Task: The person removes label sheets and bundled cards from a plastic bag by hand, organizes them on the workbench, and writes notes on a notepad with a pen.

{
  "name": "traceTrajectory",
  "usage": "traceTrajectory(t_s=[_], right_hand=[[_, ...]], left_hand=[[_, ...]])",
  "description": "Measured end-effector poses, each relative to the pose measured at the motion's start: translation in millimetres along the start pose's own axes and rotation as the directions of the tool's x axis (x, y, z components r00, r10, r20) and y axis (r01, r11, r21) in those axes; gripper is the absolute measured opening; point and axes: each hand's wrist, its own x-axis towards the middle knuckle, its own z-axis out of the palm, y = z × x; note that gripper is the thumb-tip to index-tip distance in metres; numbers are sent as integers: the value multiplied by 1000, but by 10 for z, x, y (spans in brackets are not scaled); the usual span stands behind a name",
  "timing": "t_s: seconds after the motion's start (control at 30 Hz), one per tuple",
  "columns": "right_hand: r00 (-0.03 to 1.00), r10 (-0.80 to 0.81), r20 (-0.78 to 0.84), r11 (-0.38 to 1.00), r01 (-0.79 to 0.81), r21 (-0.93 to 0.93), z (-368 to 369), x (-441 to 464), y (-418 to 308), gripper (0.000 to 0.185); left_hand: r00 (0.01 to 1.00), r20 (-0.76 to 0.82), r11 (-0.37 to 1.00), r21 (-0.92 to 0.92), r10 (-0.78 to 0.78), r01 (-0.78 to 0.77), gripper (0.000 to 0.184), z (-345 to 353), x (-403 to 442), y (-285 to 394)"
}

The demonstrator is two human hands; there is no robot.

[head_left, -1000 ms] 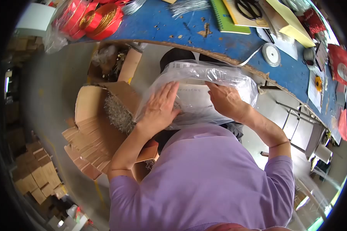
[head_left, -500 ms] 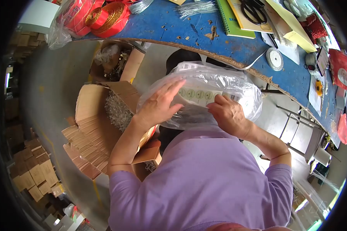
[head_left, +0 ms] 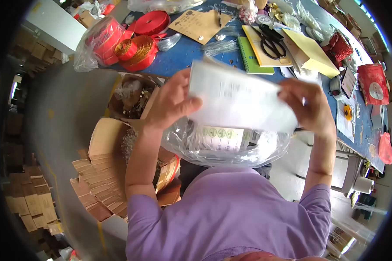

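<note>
Raised above my lap is a white printed sheet [head_left: 244,98], blurred by motion, its print too smeared to read. My left hand [head_left: 172,102] grips its left edge, thumb in front and fingers behind. At the upper right edge, my right hand [head_left: 308,104] pinches it between bent fingers. Below the sheet, a clear plastic bag [head_left: 272,152] rests on my lap. Inside show sheets of labels [head_left: 222,138] with a row of round green marks. Whether I hold one sheet or a thin stack, I cannot tell.
The blue table [head_left: 185,54] ahead carries red ribbon rolls [head_left: 150,22], black scissors [head_left: 272,43], a green notebook [head_left: 253,56], a yellow folder [head_left: 311,52] and a phone [head_left: 347,82]. An opened cardboard box [head_left: 106,152] stands at my left, with a smaller box [head_left: 117,102] behind it.
Both hands have risen from the bag towards the table, now with the white sheet between them. The right hand has also moved right. My view has tilted up, showing more of the table.
</note>
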Motion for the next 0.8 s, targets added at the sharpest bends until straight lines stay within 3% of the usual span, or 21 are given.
traceTrajectory(t_s=[0.07, 0.17, 0.2, 0.33, 0.4, 0.5, 0.6, 0.7, 0.73, 0.8], right_hand=[[999, -27, 39, 998, 25, 56, -103, 334, 198, 14], [993, -70, 95, 973, 47, 226, -62, 702, 624, 16], [995, -32, 90, 960, 5, 279, -18, 776, 760, 17], [985, 52, 162, 973, -86, 216, 23, 996, 945, 20], [970, 134, 201, 972, -168, 166, 28, 1036, 868, 20], [980, 5, 197, 981, -43, 188, 161, 1174, 1119, 23], [976, -12, 218, 955, -53, 291, 225, 1199, 1134, 27], [953, 3, 302, 1000, -12, 26, 65, 1096, 987, 31], [945, 24, 327, 997, -48, 68, 61, 1039, 1010, 30], [985, -3, 170, 998, -7, 60, 174, 948, 1173, 35]], left_hand=[[1000, 7, 979, -204, -3, 5, 75, -22, 203, -198], [976, 89, 867, -447, -201, 219, 68, -135, 405, -346], [969, 145, 818, -519, -202, 248, 55, -174, 459, -365], [980, -57, 944, -284, -189, 165, 27, -283, 532, -368], [971, -133, 970, -171, -197, 173, 26, -248, 532, -351], [959, -240, 988, -45, -154, 148, 26, -248, 532, -435], [946, -305, 993, -5, -114, 118, 27, -286, 516, -470], [935, -353, 998, 37, -34, 50, 27, -370, 464, -410], [930, -367, 996, 92, 15, 20, 27, -399, 429, -369], [914, -395, 982, 190, 99, -24, 23, -303, 332, -203]])
